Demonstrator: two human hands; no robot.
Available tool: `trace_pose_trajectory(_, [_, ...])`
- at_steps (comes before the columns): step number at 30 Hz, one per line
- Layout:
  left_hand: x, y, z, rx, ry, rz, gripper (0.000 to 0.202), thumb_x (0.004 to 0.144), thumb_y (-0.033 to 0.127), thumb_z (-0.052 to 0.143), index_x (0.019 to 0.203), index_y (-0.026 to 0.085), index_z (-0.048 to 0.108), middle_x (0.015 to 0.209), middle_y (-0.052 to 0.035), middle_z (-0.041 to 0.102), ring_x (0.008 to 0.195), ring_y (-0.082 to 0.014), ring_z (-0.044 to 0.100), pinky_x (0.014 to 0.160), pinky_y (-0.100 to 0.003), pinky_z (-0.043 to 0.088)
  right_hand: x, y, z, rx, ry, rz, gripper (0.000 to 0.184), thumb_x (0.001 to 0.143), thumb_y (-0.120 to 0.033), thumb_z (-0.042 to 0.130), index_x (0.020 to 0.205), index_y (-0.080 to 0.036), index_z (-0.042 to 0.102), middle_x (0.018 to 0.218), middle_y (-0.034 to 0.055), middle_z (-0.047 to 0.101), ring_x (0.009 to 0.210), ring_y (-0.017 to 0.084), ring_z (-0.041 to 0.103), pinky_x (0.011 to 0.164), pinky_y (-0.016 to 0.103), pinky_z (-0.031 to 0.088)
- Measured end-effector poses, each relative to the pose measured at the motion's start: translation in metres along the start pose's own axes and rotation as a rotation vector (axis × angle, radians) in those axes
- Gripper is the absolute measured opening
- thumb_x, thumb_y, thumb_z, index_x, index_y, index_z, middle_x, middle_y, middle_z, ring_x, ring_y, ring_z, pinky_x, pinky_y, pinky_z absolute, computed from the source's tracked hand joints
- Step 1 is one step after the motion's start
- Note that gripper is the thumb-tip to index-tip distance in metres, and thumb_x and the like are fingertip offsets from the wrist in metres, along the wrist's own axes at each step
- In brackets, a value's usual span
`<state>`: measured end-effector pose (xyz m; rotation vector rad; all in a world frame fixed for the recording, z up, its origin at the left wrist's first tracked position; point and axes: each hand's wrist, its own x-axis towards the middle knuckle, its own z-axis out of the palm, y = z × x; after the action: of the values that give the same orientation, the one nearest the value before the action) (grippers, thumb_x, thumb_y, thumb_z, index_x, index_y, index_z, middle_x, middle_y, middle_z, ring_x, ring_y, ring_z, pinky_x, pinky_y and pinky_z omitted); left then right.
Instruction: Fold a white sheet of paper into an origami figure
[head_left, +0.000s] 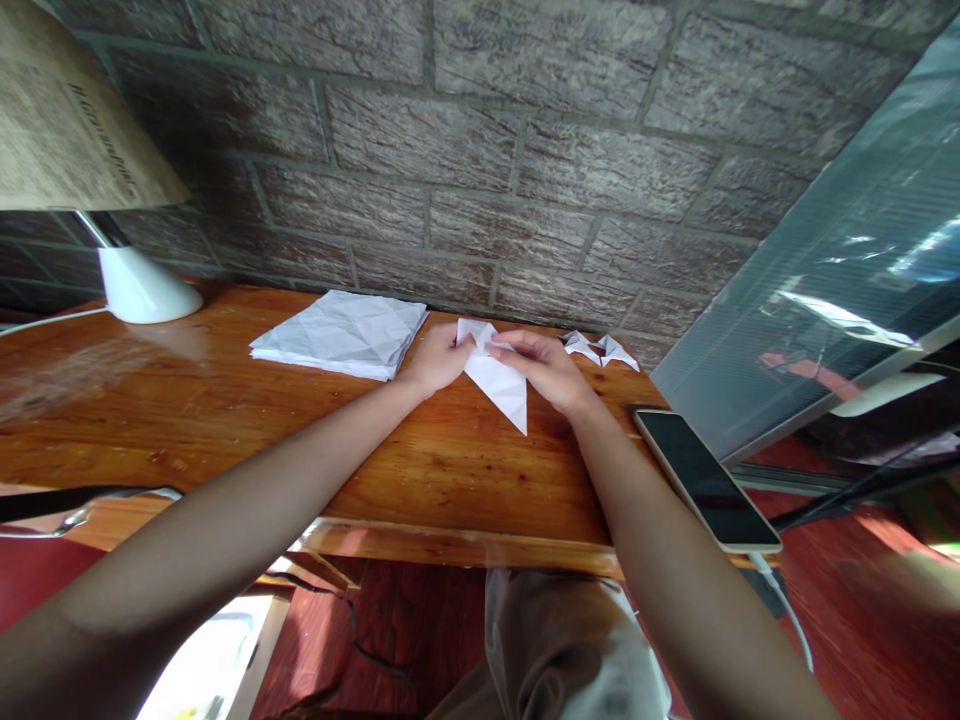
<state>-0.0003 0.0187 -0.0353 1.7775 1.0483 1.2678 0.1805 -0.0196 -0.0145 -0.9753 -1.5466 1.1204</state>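
Observation:
Between my hands is a folded sheet of white paper, with a long point hanging down toward me. My left hand pinches its left edge, the thumb lying on the paper. On the other side my right hand grips the upper right part, thumb and fingers closed on it. Part of the paper is hidden under the fingers. A stack of creased white paper sheets lies left of my left hand. Beyond my right hand, small folded paper pieces rest near the wall.
A lamp with a white base stands at the left of the wooden table. At the right edge lies a phone with a white cable plugged in. A brick wall runs behind the table, and a glass panel is at the right.

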Motion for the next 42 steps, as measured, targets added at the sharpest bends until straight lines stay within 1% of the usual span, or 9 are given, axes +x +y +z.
trace_pose_trajectory(4, [0.0, 0.002, 0.001, -0.027, 0.0, -0.003, 0.027, 0.084, 0.038, 0.06, 0.073, 0.015, 0.067, 0.069, -0.0014, 0.067, 0.063, -0.0155, 0.058, 0.057, -0.025, 0.039, 0.003, 0.004, -0.001, -0.004, 0.051, -0.019, 0.036, 0.073, -0.052, 0.078, 0.092, -0.022, 0.073, 0.092, 0.0023, 0.076, 0.081, 0.018, 0.066, 0.076, 0.031, 0.052])
trace_pose_trajectory(9, [-0.002, 0.0, 0.003, -0.008, -0.025, -0.003, 0.027, 0.085, 0.039, 0.06, 0.072, 0.016, 0.067, 0.069, -0.0017, 0.068, 0.064, -0.0171, 0.059, 0.056, -0.025, 0.04, 0.004, 0.006, -0.001, 0.041, 0.129, 0.018, 0.039, 0.067, -0.049, 0.083, 0.091, -0.022, 0.069, 0.08, 0.0005, 0.074, 0.071, 0.016, 0.064, 0.067, 0.029, 0.049])
trace_pose_trajectory(14, [-0.003, 0.001, 0.003, 0.018, -0.04, 0.027, 0.022, 0.083, 0.036, 0.062, 0.077, 0.017, 0.07, 0.073, -0.0026, 0.071, 0.072, -0.0198, 0.062, 0.06, -0.026, 0.044, 0.004, 0.006, 0.0, 0.054, 0.14, 0.026, 0.036, 0.064, -0.046, 0.086, 0.086, -0.021, 0.073, 0.08, 0.0015, 0.075, 0.07, 0.016, 0.064, 0.07, 0.031, 0.049])
trace_pose_trajectory(18, [-0.003, 0.003, 0.002, 0.038, -0.071, 0.065, 0.026, 0.082, 0.039, 0.06, 0.072, 0.016, 0.066, 0.071, -0.0026, 0.068, 0.067, -0.017, 0.058, 0.059, -0.025, 0.042, 0.005, 0.005, 0.0, 0.076, 0.216, 0.016, 0.035, 0.061, -0.048, 0.087, 0.08, -0.021, 0.075, 0.079, 0.0012, 0.076, 0.07, 0.017, 0.064, 0.07, 0.031, 0.05])
trace_pose_trajectory(21, [-0.004, 0.005, 0.002, 0.036, -0.133, 0.125, 0.031, 0.083, 0.042, 0.056, 0.069, 0.015, 0.062, 0.066, -0.0011, 0.063, 0.061, -0.014, 0.052, 0.055, -0.024, 0.037, 0.005, 0.002, 0.0, 0.125, 0.252, 0.026, 0.034, 0.061, -0.049, 0.087, 0.078, -0.021, 0.077, 0.075, -0.0001, 0.074, 0.067, 0.015, 0.061, 0.067, 0.029, 0.048])
trace_pose_trajectory(27, [-0.006, 0.01, 0.003, 0.077, -0.155, 0.155, 0.04, 0.086, 0.048, 0.053, 0.06, 0.017, 0.055, 0.056, -0.0002, 0.054, 0.054, -0.0119, 0.045, 0.049, -0.024, 0.03, 0.003, -0.002, 0.001, 0.204, 0.202, 0.117, 0.037, 0.057, -0.052, 0.089, 0.07, -0.02, 0.075, 0.066, -0.0011, 0.071, 0.061, 0.013, 0.057, 0.062, 0.028, 0.044])
trace_pose_trajectory(33, [-0.007, 0.012, 0.002, 0.077, -0.168, 0.148, 0.043, 0.087, 0.05, 0.053, 0.061, 0.016, 0.057, 0.055, -0.0002, 0.053, 0.053, -0.0118, 0.044, 0.048, -0.023, 0.029, 0.003, -0.003, 0.0, 0.306, 0.14, 0.21, 0.04, 0.052, -0.049, 0.091, 0.07, -0.018, 0.074, 0.067, 0.0, 0.071, 0.063, 0.013, 0.058, 0.063, 0.027, 0.044])
trace_pose_trajectory(38, [-0.008, 0.013, 0.001, 0.08, -0.168, 0.157, 0.043, 0.085, 0.05, 0.052, 0.057, 0.017, 0.051, 0.054, 0.0006, 0.05, 0.052, -0.0109, 0.041, 0.048, -0.023, 0.028, 0.003, -0.002, -0.001, 0.209, 0.115, 0.157, 0.045, 0.057, -0.056, 0.088, 0.077, -0.018, 0.075, 0.073, 0.0012, 0.073, 0.065, 0.014, 0.058, 0.064, 0.028, 0.045])
trace_pose_trajectory(42, [-0.008, 0.012, 0.001, 0.102, -0.152, 0.158, 0.041, 0.083, 0.046, 0.053, 0.054, 0.018, 0.048, 0.054, 0.001, 0.047, 0.053, -0.0108, 0.04, 0.048, -0.023, 0.027, 0.002, 0.001, -0.003, 0.076, 0.091, 0.086, 0.05, 0.062, -0.062, 0.083, 0.085, -0.019, 0.075, 0.075, 0.001, 0.072, 0.062, 0.014, 0.055, 0.059, 0.027, 0.042])
